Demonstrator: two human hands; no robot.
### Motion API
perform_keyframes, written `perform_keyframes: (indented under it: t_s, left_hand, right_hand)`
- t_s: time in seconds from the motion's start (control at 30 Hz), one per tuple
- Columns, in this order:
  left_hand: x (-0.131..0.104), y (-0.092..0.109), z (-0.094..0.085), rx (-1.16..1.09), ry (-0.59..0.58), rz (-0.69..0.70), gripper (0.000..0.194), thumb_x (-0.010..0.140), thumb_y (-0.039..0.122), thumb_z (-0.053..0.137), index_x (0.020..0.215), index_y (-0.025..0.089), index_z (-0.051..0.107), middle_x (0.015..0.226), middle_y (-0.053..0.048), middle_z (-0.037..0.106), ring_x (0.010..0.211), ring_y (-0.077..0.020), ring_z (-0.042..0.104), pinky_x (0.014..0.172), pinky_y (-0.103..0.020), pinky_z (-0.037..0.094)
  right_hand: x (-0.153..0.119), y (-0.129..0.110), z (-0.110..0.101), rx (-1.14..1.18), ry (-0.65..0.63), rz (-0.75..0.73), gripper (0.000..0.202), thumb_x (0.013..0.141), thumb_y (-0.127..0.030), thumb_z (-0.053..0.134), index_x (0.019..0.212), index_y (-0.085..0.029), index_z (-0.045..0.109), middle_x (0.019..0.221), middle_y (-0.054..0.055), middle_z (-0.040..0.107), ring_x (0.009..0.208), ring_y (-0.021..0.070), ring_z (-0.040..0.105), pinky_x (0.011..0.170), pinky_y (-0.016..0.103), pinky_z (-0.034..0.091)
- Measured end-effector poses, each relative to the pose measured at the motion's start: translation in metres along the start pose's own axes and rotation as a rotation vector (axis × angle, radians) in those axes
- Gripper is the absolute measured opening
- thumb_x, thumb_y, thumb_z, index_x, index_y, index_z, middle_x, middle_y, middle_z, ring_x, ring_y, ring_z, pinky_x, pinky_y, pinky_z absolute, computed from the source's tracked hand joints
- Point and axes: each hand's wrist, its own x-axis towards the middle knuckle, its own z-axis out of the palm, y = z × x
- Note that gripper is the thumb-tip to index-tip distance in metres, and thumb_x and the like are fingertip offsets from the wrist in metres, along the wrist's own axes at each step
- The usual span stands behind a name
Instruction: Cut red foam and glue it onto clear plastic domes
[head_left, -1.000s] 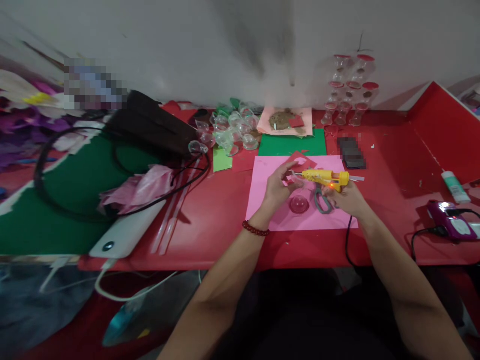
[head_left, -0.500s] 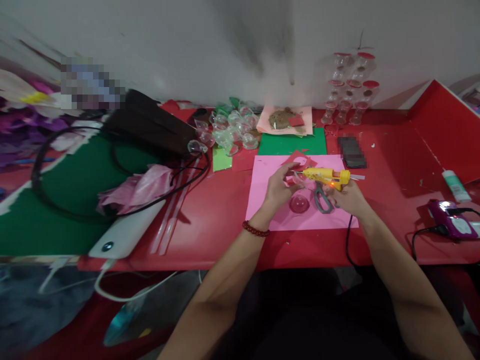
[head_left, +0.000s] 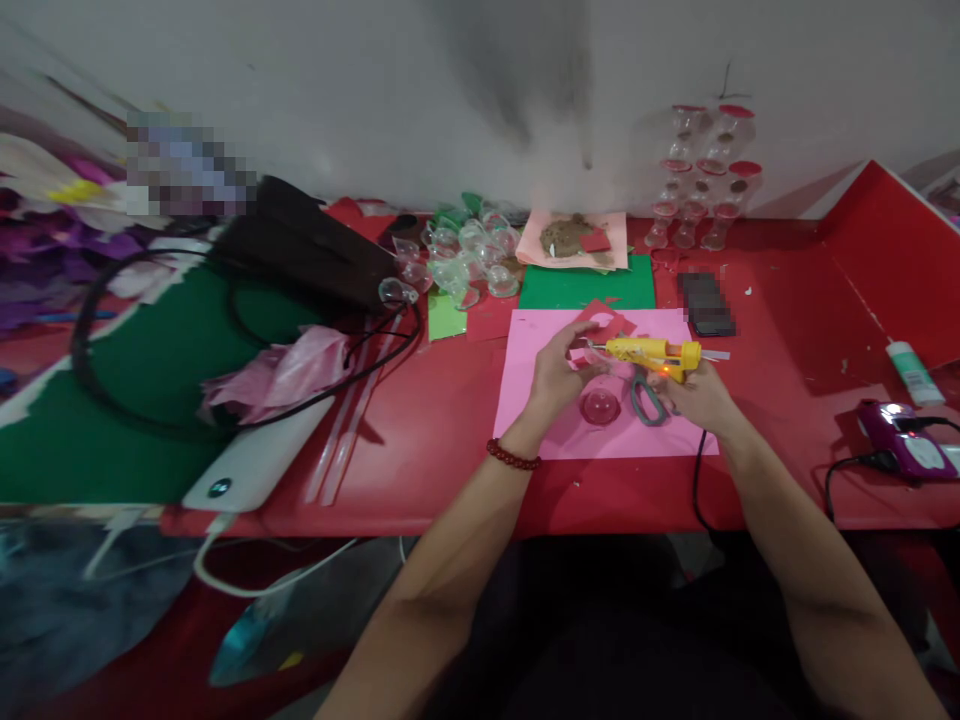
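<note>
My right hand (head_left: 701,395) grips a yellow hot glue gun (head_left: 645,350), its small orange light lit and a glue stick poking from the back. The nozzle points left, toward my left hand (head_left: 559,370), whose fingers curl round a clear plastic piece (head_left: 596,357); its exact shape is hard to make out. Below them a clear round plastic dome (head_left: 600,405) lies on a pink sheet (head_left: 555,435). Grey-handled scissors (head_left: 646,402) rest beside the dome, partly hidden under the glue gun. Cut red paper (head_left: 606,318) lies just beyond my left fingers.
Behind are clear plastic cups (head_left: 469,250), a green sheet (head_left: 585,288) and stacked clear shapes with red tops (head_left: 701,180). To the right are a phone (head_left: 706,303), a glue bottle (head_left: 913,372) and a purple power box (head_left: 904,440). A black cable loop (head_left: 79,340) and white power bank (head_left: 255,470) sit left.
Both hands and the glue gun stay nearly in place. The clear piece in my left hand looks slightly turned. The whole view has shifted a little.
</note>
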Motion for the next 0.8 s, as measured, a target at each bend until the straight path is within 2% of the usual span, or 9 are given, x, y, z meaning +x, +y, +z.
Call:
perform_keyframes:
  t_s: [0.37,0.5,0.67,0.8]
  left_hand:
    - [0.001,0.001,0.001,-0.041,0.045,-0.014,0.053,0.069,0.011,0.081,0.118,0.023,0.064,0.122,-0.008,0.071,0.096,-0.0200,0.068,0.084,-0.036,0.054]
    - [0.001,0.001,0.000,-0.052,0.071,-0.025,0.055,0.066,0.011,0.082,0.117,0.024,0.065,0.119,-0.007,0.072,0.095,-0.0191,0.067,0.083,-0.034,0.052]
    - [0.002,0.003,-0.001,-0.058,0.094,-0.048,0.056,0.064,0.011,0.084,0.116,0.024,0.066,0.118,-0.006,0.072,0.095,-0.0189,0.066,0.080,-0.032,0.049]
    - [0.002,0.004,-0.002,-0.078,0.093,-0.045,0.057,0.065,0.013,0.084,0.117,0.024,0.065,0.122,-0.006,0.071,0.098,-0.0191,0.065,0.083,-0.033,0.049]
  right_hand:
    - [-0.001,0.000,0.000,0.006,-0.005,-0.022,0.030,0.074,-0.049,0.066,0.069,-0.020,0.058,0.048,-0.005,0.047,0.043,0.0092,0.040,0.043,0.025,0.033]
    - [-0.001,-0.004,0.000,0.006,-0.009,-0.012,0.033,0.073,-0.051,0.065,0.066,-0.020,0.057,0.046,-0.005,0.046,0.042,0.0093,0.040,0.042,0.025,0.032]
    - [-0.002,-0.008,0.001,0.030,-0.002,-0.007,0.030,0.071,-0.048,0.065,0.073,-0.019,0.060,0.048,-0.006,0.046,0.042,0.0091,0.038,0.043,0.025,0.032]
    - [-0.003,-0.009,0.002,0.016,0.005,-0.010,0.030,0.070,-0.049,0.065,0.068,-0.020,0.056,0.048,-0.005,0.046,0.043,0.0094,0.039,0.044,0.026,0.032]
